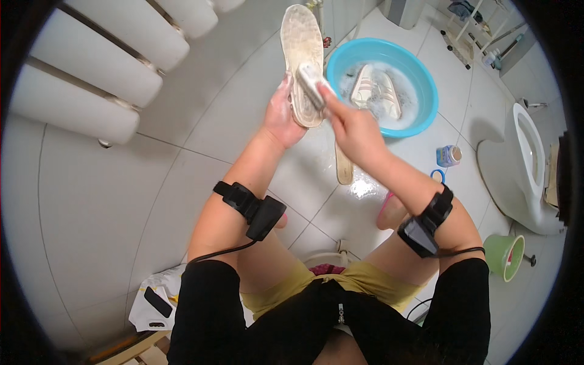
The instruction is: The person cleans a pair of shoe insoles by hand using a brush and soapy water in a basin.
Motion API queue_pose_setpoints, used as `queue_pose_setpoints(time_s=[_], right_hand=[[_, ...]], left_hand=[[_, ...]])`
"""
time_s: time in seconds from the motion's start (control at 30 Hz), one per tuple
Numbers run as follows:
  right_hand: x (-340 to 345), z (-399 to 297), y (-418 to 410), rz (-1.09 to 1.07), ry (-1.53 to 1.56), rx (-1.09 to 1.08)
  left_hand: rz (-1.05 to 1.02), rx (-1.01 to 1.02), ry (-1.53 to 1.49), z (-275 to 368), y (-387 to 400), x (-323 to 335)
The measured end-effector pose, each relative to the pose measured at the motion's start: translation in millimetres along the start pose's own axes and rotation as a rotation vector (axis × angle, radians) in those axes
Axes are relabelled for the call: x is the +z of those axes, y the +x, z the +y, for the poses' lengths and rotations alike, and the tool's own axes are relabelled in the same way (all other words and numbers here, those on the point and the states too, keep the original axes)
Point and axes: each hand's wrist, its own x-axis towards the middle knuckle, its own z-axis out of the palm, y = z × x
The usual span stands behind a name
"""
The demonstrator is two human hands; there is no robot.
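Note:
My left hand [281, 114] holds a wet, off-white shoe insole [303, 41] by its lower half, with soap suds on the fingers. In my right hand [358, 130] is a scrubbing brush [312, 84] with a pale back, its bristles against the lower part of the insole. A second insole [344, 169] lies on the wet floor below my right hand and is partly hidden by it. Beyond, a blue plastic basin [429, 100] holds sudsy water and a pair of white shoes [363, 89] with pinkish stripes.
An open jar [447, 156] and its blue-rimmed lid [437, 176] are on the tiles at right, near a white toilet [524, 173]. Farther down stands a green bin [497, 255]. A white radiator [91, 77] fills the upper left; a white bag [148, 315] with a dark phone-like object lies lower left.

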Motion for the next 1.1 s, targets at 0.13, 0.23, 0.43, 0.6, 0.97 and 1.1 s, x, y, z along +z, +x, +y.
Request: queue_pose_setpoints(time_s=[0.13, 0.23, 0.43, 0.6, 0.97, 1.1], right_hand=[[25.4, -15.6, -32.0, -0.043, 0.081, -0.191], [3.7, 1.3, -5.7, -0.122, -0.160, -0.021], [15.2, 2.5, -24.6, -0.103, -0.122, -0.304], [-5.1, 9.5, -18.2, -0.122, -0.225, -0.162], [2.9, 8.2, -25.4, -0.168, -0.185, -0.274], [-1.2, 15.5, -12.5, -0.102, -0.307, -0.330]], left_hand=[[-0.564, -0.113, -0.092, 32.9, 3.5, -32.2], [-0.097, 0.061, 0.089, 26.0, -4.3, -10.5], [-0.468, -0.058, -0.039, 42.6, 2.2, -40.9], [-0.103, 0.031, 0.093, 23.8, -0.8, -7.7], [-0.331, -0.101, 0.074, 38.5, -0.6, -32.4], [-0.227, -0.107, 0.007, 20.5, -5.2, -12.2]])
